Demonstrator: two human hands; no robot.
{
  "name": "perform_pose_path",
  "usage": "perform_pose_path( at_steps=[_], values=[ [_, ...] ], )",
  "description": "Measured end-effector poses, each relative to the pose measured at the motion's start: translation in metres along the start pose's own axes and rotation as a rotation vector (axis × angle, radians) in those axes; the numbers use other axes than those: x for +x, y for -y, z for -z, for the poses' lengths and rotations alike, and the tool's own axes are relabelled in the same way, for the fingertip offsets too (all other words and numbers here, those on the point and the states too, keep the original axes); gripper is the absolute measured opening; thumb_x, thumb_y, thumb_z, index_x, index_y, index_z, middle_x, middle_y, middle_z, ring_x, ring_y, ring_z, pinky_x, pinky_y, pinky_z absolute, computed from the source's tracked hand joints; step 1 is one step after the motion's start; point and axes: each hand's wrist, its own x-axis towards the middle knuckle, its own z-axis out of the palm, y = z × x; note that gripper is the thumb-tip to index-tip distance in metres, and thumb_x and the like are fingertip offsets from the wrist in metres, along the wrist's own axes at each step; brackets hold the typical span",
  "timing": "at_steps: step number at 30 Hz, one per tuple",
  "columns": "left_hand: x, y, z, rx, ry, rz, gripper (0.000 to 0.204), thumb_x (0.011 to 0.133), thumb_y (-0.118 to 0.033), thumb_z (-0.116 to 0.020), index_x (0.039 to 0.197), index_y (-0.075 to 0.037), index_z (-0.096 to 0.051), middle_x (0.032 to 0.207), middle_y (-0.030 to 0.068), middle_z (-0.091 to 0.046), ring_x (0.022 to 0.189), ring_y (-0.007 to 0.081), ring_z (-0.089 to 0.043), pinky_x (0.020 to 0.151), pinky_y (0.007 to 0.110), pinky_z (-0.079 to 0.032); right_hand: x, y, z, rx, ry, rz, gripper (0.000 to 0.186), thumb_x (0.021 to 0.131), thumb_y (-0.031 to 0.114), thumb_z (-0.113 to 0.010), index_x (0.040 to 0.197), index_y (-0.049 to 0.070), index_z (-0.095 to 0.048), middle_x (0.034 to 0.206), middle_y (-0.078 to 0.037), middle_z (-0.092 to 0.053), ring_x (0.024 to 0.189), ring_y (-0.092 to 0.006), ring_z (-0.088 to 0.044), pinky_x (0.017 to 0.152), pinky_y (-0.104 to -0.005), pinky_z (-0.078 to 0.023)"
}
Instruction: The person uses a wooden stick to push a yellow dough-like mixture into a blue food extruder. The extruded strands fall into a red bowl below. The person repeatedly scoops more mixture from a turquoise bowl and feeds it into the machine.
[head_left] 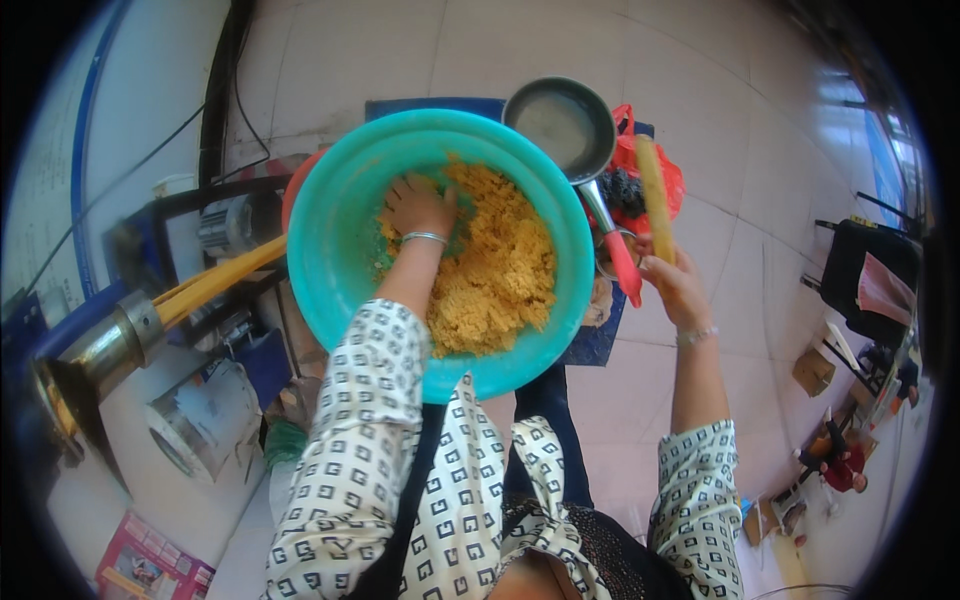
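Note:
A big turquoise basin [573,270] holds a heap of crumbly yellow dough-like mix [500,265]. My left hand [420,208] reaches down into it at the left of the heap, fingers apart, the tips partly among the crumbs. Right of the basin, my right hand [680,290] is closed round the lower end of a long, yellow-tan stick [654,195] that points up and away. Whether the stick is wood or pressed dough cannot be told. Beside that hand lies the red handle of a saucepan [560,125] with cloudy liquid in it.
Left of the basin stands a machine with a metal nozzle [110,345], yellow rods [220,280] sticking out toward the basin. A red plastic bag [668,180] with dark lumps lies behind the pan handle. Far right are a black chair [870,255] and a person in red [850,470].

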Motion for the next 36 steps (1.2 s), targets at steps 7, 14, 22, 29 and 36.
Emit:
perform_pose_path(
  at_steps=[7,14,22,29,36],
  values=[
    [0.019,0.005,0.01,-0.054,0.163,-0.142,0.043,0.098,-0.04,-0.052,0.128,-0.009,-0.056,0.139,0.0213,-0.048,0.126,0.0381,-0.048,0.1,0.057,-0.04,-0.016,0.018,0.005,-0.17,-0.088,0.201,0.037,0.088,0.009,-0.066,0.123,-0.001,-0.06,0.115,-0.007,-0.061,0.108,-0.0129,-0.057,0.088,-0.027,-0.049],
    [0.043,0.031,0.011,-0.347,0.291,-0.189,0.052,0.099,-0.051,-0.047,0.113,-0.003,-0.063,0.113,0.0238,-0.063,0.101,0.0379,-0.061,0.091,0.052,-0.049,0.032,0.005,-0.066,-0.718,-0.066,0.515,0.029,0.082,0.009,-0.068,0.108,-0.003,-0.063,0.122,-0.016,-0.056,0.11,-0.0286,-0.057,0.095,-0.0359,-0.046],
    [-0.009,0.034,0.006,-0.271,0.152,-0.331,0.035,0.098,-0.034,-0.049,0.097,-0.006,-0.072,0.102,0.0201,-0.067,0.089,0.0386,-0.063,0.081,0.05,-0.051,0.004,0.019,-0.096,-0.827,-0.17,0.649,0.019,0.082,0.003,-0.067,0.099,-0.001,-0.06,0.123,-0.02,-0.055,0.104,-0.034,-0.06,0.089,-0.0386,-0.049],
    [-0.067,0.037,-0.034,-0.091,-0.032,-0.264,0.029,0.099,-0.032,-0.049,0.099,-0.013,-0.072,0.115,0.0088,-0.065,0.118,0.0318,-0.052,0.097,0.068,-0.037,0.023,0.003,-0.135,-0.88,-0.18,0.761,0.024,0.082,0.0,-0.068,0.104,0.002,-0.058,0.132,-0.022,-0.048,0.115,-0.0367,-0.057,0.093,-0.0397,-0.048],
    [-0.048,0.039,-0.005,-0.199,0.043,-0.211,0.029,0.098,-0.03,-0.049,0.1,-0.01,-0.07,0.103,0.0119,-0.065,0.097,0.0337,-0.06,0.08,0.054,-0.05,0.019,0.011,-0.138,-0.945,-0.09,0.788,0.025,0.083,0.0,-0.068,0.106,-0.002,-0.058,0.127,-0.026,-0.052,0.115,-0.0412,-0.056,0.096,-0.0416,-0.047]
  ],
)
